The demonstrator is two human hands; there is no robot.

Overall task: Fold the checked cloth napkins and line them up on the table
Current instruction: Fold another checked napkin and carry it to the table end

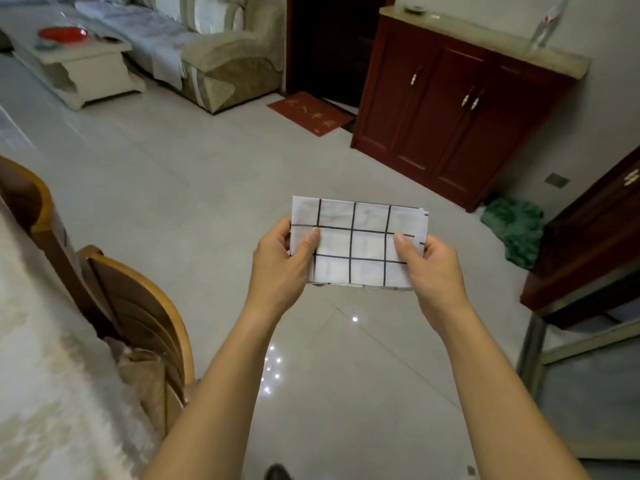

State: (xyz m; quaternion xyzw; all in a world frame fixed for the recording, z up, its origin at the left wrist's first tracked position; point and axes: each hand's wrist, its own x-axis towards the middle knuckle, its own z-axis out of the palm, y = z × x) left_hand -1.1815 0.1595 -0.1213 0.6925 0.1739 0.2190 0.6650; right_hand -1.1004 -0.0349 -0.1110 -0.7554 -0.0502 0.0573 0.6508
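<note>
Down at the bottom edge sits the tip of a dark shoe [277, 473] on the shiny pale floor tiles [194, 188]. To the left is a table with a cream patterned cover [41, 375]. A curved brown wooden chair [138, 306] is pushed in next to it.

Two bare arms reach out over the floor. The left hand [277, 268] and the right hand [434, 271] hold up a folded white cloth napkin with black check lines [360, 244]. The napkin is in the air between the hands, away from the table. Each hand pinches one short side of it, with the thumb lying flat on the front and the fingers curled behind. The napkin is folded into a neat box shape, and thin layers peek out at its right edge.

Farther off on the right, a crumpled green cloth [516, 230] lies on the floor by the corner of a big dark red wooden cabinet [450, 109]. A clear bottle [547, 26] stands on the cabinet's pale top. Left of the cabinet is a red doormat [310, 112] in front of a dark doorway.

Way at the back sits a cream sofa [225, 64], and beside it a low white coffee table [86, 67] with a red bowl [62, 33] on top.
</note>
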